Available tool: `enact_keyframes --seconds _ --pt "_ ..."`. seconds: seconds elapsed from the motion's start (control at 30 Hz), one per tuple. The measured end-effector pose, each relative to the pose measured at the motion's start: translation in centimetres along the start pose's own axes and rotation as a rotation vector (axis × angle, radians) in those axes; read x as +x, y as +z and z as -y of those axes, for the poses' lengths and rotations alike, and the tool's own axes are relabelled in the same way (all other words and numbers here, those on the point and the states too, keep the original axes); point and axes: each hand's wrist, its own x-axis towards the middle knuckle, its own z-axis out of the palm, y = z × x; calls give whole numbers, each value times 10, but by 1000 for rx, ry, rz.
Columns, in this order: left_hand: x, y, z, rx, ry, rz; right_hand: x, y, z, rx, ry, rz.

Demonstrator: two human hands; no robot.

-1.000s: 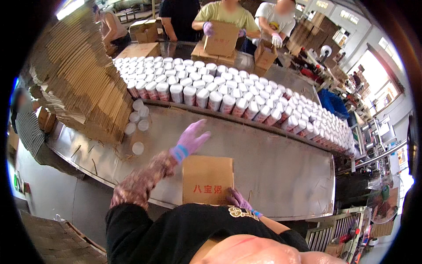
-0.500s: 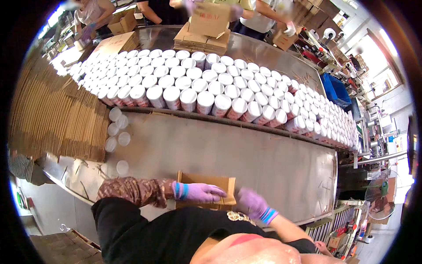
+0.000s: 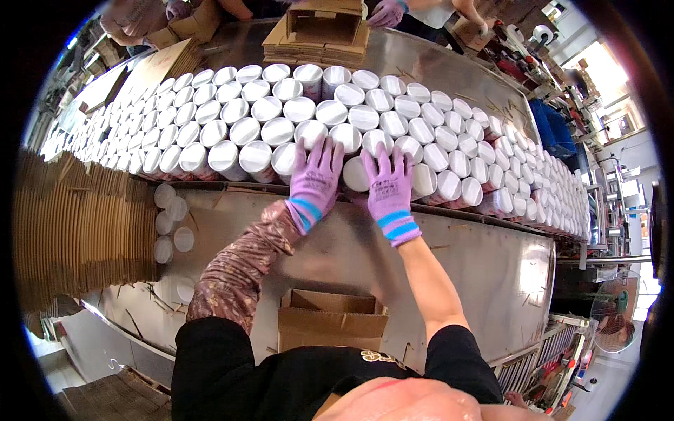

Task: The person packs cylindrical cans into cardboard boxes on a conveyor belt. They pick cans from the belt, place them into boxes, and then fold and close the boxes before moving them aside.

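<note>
My left hand (image 3: 316,179), in a purple glove with blue cuff bands, reaches onto the front row of white-lidded cans (image 3: 258,158). Its fingers are extended and slightly apart over the lids, partly hiding the cans beneath. Beside it, my right hand (image 3: 388,186), gloved alike, has fingers spread over neighbouring cans, touching them; whether either grips a can is unclear. Below my hands an open cardboard box (image 3: 331,326) sits on the metal table (image 3: 484,274), against my body.
At left stands a tall stack of flat cardboard (image 3: 84,228) beside loose clear lids (image 3: 164,223). Beyond the cans are more cardboard (image 3: 314,45) and co-workers' gloved hands (image 3: 386,12). A blue bin (image 3: 551,130) and machinery (image 3: 607,231) are at right.
Both my hands have moved from the box up to the can rows. The box, earlier upright with its printed side showing, now lies lower with its opening visible.
</note>
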Motion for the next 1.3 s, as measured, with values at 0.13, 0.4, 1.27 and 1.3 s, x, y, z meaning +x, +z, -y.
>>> enact_keyframes --seconds 0.13,0.4,1.27,1.3 --pt "-19 -11 -3 -225 151 -168 -14 -11 -25 221 -155 -5" --pt "-119 -81 -20 -687 -35 548 -134 -66 24 330 -368 311" --pt "2 10 42 -58 -4 119 33 -5 -6 67 -11 146" --pt "0 17 48 -53 32 84 31 4 -7 51 -59 71"
